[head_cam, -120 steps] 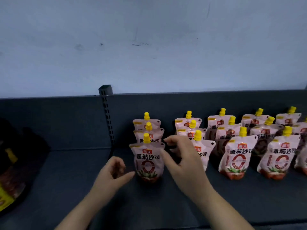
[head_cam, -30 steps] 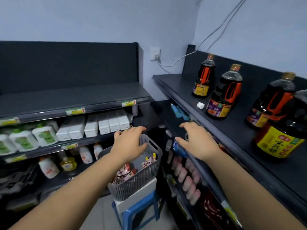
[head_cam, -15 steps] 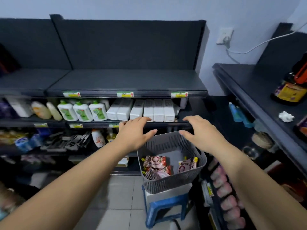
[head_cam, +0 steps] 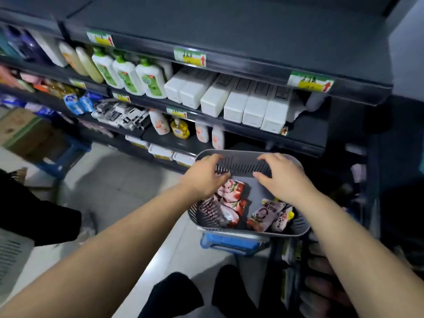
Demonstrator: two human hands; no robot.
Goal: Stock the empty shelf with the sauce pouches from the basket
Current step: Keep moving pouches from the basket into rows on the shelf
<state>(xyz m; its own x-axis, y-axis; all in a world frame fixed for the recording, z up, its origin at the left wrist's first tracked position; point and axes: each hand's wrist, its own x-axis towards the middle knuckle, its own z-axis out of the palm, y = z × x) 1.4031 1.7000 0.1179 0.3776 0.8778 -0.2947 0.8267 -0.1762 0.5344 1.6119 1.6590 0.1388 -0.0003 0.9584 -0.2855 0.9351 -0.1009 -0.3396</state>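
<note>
Both hands are positioned over the grey slotted basket (head_cam: 241, 166). The left hand (head_cam: 206, 177) is above the left half of the basket, fingers loosely bent and apart, gripping nothing. The right hand (head_cam: 283, 180) is above the right half, fingers extended toward the left and relaxed, also gripping nothing. The hands are apart from each other, with the far wall of the basket visible between them. It cannot be told whether either hand touches the basket or its contents.

The sauce pouches (head_cam: 227, 203) lie flat inside the basket in two groups: one under the left hand, and one near the front right corner, where a yellow cap (head_cam: 291, 214) shows. The basket rests on a blue stool (head_cam: 229, 243) on the tiled floor (head_cam: 128, 184).

Behind the basket stands a dark shelf unit (head_cam: 229, 31). Its second level carries white boxes (head_cam: 241, 99) and green-labelled bottles (head_cam: 128, 76). Price labels (head_cam: 190, 57) are fixed to the shelf edges.
</note>
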